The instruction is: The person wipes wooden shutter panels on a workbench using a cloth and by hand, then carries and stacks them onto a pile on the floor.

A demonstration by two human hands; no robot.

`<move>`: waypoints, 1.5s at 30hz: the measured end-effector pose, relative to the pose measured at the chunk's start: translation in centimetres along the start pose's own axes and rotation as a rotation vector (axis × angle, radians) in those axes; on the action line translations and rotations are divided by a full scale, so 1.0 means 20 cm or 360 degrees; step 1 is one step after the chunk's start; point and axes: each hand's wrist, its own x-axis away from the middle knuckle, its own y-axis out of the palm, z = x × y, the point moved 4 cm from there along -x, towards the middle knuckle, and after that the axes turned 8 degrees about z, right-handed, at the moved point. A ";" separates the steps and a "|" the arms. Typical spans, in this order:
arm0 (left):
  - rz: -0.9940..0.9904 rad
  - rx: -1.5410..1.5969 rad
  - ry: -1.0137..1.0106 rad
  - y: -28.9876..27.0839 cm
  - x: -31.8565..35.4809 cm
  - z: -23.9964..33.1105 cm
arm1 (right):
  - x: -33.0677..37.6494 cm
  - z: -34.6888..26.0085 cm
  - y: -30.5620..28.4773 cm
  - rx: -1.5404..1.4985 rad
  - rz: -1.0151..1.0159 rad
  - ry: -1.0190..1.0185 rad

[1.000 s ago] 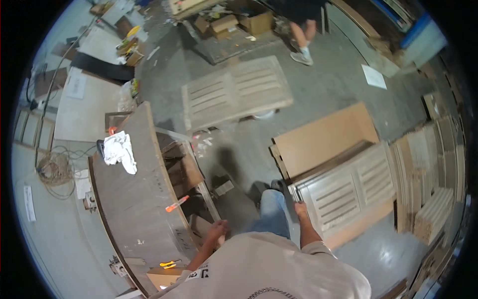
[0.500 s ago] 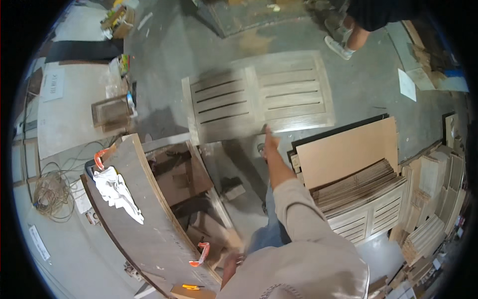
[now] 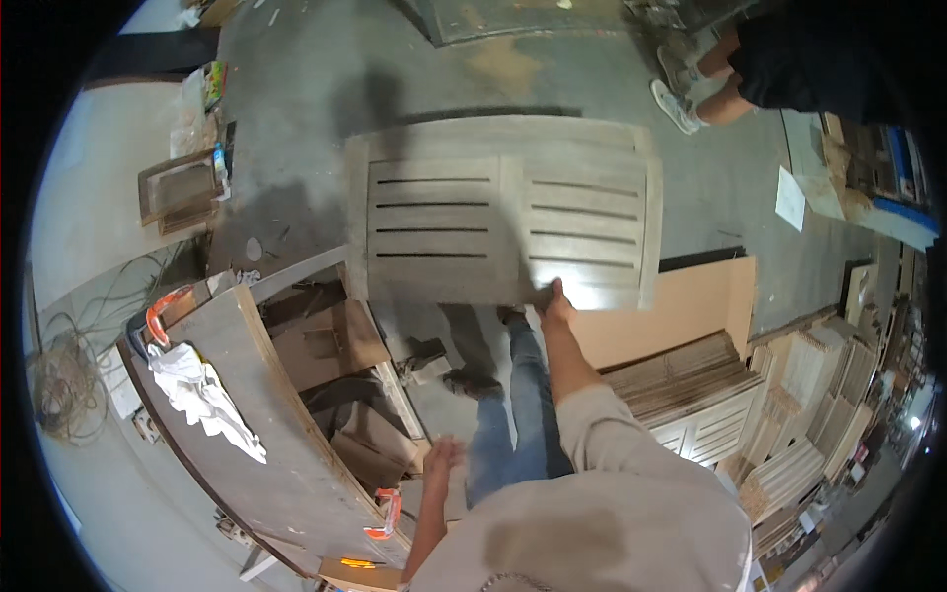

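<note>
A pale wooden slatted panel (image 3: 508, 227), with two sets of dark slots, is held up in front of me. My right hand (image 3: 557, 308) grips its near edge, right of the middle, thumb on the upper face. The fingers below the panel are hidden. My left hand (image 3: 443, 457) is apart from the panel, beside the workbench; it holds nothing and its fingers are loosely bent, slightly blurred. To its left stands the workbench (image 3: 247, 414) with a white glove (image 3: 207, 400), an orange clamp (image 3: 388, 515) and a yellow utility knife (image 3: 357, 563).
Another person's legs (image 3: 705, 99) stand at the far right. On my right, a brown board (image 3: 631, 331) leans behind a stack of wooden strips (image 3: 681, 380). Coiled cable (image 3: 69, 385) lies at the left. Open compartments with cardboard (image 3: 370, 444) adjoin the workbench.
The slatted panel has levelled from its tilt and come slightly nearer, still in my right hand. My left hand has moved up and forward from beside my body. The other person's legs shift slightly.
</note>
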 end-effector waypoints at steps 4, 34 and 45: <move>-0.0115 0.0364 0.0115 0.24 -0.19 0.27 | 0.36 0.11 -0.30 -0.0299 -0.0405 0.0385; -0.0692 0.0794 0.1317 0.03 1.00 1.10 | 0.61 -0.92 -1.28 0.0624 -0.0755 0.0191; 0.0078 0.1417 0.1295 -1.19 1.07 0.22 | 1.60 -0.48 -0.13 0.0878 -0.1799 -0.0571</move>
